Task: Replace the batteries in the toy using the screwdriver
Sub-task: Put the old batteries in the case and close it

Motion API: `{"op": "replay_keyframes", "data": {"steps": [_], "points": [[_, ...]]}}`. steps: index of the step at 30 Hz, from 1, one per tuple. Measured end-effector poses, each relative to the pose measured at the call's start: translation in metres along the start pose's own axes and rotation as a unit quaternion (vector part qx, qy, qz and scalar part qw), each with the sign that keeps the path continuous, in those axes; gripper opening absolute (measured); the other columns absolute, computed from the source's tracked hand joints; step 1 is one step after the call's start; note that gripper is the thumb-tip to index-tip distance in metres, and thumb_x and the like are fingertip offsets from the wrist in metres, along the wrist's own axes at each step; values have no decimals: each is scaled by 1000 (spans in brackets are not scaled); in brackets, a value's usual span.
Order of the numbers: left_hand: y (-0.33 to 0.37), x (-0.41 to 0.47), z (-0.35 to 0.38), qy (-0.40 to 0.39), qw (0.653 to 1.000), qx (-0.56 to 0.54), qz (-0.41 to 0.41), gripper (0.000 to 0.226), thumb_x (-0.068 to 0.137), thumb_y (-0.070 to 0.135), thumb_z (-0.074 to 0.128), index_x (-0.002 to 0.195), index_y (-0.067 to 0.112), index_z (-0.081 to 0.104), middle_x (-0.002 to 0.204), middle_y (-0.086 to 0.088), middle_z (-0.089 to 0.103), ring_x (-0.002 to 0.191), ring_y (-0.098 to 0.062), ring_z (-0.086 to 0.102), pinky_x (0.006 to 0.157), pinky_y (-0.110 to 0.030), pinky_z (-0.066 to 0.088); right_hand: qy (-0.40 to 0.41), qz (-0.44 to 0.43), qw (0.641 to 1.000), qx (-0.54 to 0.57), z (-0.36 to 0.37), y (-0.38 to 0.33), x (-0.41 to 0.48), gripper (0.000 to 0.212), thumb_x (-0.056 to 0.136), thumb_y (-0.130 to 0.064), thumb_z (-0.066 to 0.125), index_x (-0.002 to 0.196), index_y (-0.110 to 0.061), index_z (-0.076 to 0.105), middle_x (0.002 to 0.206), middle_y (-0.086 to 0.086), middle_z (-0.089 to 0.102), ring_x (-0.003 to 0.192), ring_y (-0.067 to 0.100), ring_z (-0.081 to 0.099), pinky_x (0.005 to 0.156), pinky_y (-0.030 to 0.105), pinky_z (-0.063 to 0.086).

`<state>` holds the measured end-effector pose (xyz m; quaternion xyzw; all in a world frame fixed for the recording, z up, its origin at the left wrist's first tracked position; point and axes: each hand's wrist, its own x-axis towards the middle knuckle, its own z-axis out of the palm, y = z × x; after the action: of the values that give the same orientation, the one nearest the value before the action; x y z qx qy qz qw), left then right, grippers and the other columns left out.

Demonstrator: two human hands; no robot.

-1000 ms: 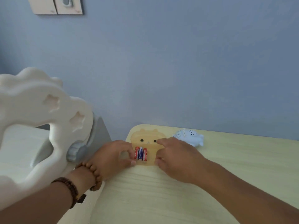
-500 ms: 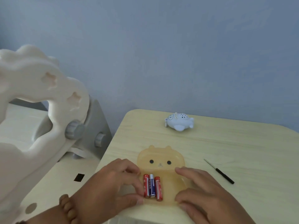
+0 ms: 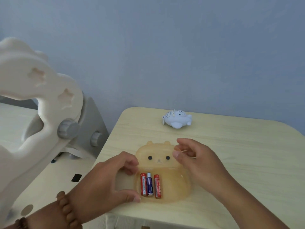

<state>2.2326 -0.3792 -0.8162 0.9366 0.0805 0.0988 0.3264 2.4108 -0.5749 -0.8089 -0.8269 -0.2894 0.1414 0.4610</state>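
Left hand [image 3: 105, 180] cupped open against bear-shaped tray [image 3: 175, 190] holding three AAA batteries [image 3: 150, 185], right hand [image 3: 196, 161] half-curled at tray's right edge, grip unclear, white airplane toy [image 3: 177, 119] behind on table [image 3: 239, 146]

— Where does the head view look from?

— From above the near edge of the worktop [image 3: 231, 146], facing forward and down toward the blue wall [image 3: 165, 47] behind it.

— How near is it?

— Close. The bear-shaped tray [image 3: 171, 187] lies just beyond that near edge, low in the middle of the frame, and both forearms enter from the bottom corners. The left hand [image 3: 105, 180] sits left of the tray, the right hand [image 3: 196, 161] at its right.

— How far does it reach?

— Beyond the tray to the small white toy [image 3: 177, 119] near the wall; left of the tray, a cream plastic frame [image 3: 41, 96] bulges from wide-angle distortion.

— Any second view?

— None; nothing is shared.
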Motion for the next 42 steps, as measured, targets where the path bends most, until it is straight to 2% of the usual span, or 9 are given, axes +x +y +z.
{"op": "replay_keyframes", "data": {"steps": [3, 7, 10, 13, 17, 23, 28, 32, 42], "points": [[0, -1, 2, -1, 999, -35, -28, 92, 52, 53, 89, 124, 45, 33, 109, 33, 63, 108, 9, 57, 89, -5, 37, 9, -30, 999, 44, -2, 1, 0, 28, 93, -29, 68, 120, -37, 69, 109, -15, 66, 93, 5, 68, 80, 19, 45], [-3, -3, 3, -5, 997, -67, -25, 114, 57, 49, 88, 143, 47, 14, 112, 30, 63, 111, 4, 56, 94, -6, 36, -17, -121, 986, 111, -10, 6, -11, 27, 89, -26, 68, 113, -33, 77, 103, -10, 63, 95, 11, 68, 85, 23, 54], [-6, -5, 3, -16, 998, -56, -10, 107, 63, 49, 86, 145, 51, 17, 117, 28, 58, 116, 2, 53, 97, -7, 35, -68, -200, 972, 103, -21, 8, -25, 20, 95, -26, 67, 111, -32, 78, 107, -7, 63, 98, 12, 67, 86, 16, 50], [-9, -3, 2, -26, 999, -27, 27, 93, 69, 53, 81, 144, 54, 25, 119, 24, 53, 118, -1, 52, 98, -10, 36, -66, -284, 956, -28, -25, 16, -40, 24, 90, -33, 70, 113, -33, 76, 128, -13, 67, 121, 10, 65, 100, 17, 47], [-9, 1, -1, -39, 997, 7, 65, 70, 73, 55, 77, 136, 49, 45, 115, 22, 54, 115, -3, 52, 96, -15, 38, -50, -357, 930, -67, -16, 31, -56, 15, 90, -18, 71, 102, -20, 80, 135, -9, 66, 131, 15, 60, 103, 25, 50], [-1, 3, -5, -46, 995, -69, 47, 74, 63, 55, 85, 129, 46, 54, 135, 28, 51, 128, 3, 47, 104, -15, 38, -70, -327, 940, -73, -15, 31, -55, 28, 86, -10, 76, 109, -25, 77, 134, -12, 64, 133, 17, 57, 105, 25, 47], [11, 9, 2, -37, 996, -56, 53, 59, 68, 50, 84, 122, 43, 61, 120, 25, 63, 114, -1, 58, 92, -17, 46, -76, -242, 966, -41, -14, 14, -54, 27, 75, -48, 81, 100, -37, 76, 121, -14, 65, 117, 11, 63, 94, 11, 43], [11, 10, 2, -34, 996, -63, 50, 59, 65, 50, 86, 119, 42, 63, 116, 23, 65, 112, -2, 60, 90, -18, 47, -82, -146, 984, -67, -2, 3, -52, 53, 61, -64, 78, 111, -49, 65, 130, -20, 52, 123, 1, 53, 92, 8, 39], [9, 12, 2, -34, 997, -47, 58, 61, 63, 53, 86, 118, 44, 62, 115, 24, 65, 108, -4, 62, 87, -18, 49, -153, -86, 978, -116, -9, -6, -42, 62, 64, -62, 81, 119, -50, 57, 127, -29, 52, 118, -6, 53, 92, 18, 45]]}}
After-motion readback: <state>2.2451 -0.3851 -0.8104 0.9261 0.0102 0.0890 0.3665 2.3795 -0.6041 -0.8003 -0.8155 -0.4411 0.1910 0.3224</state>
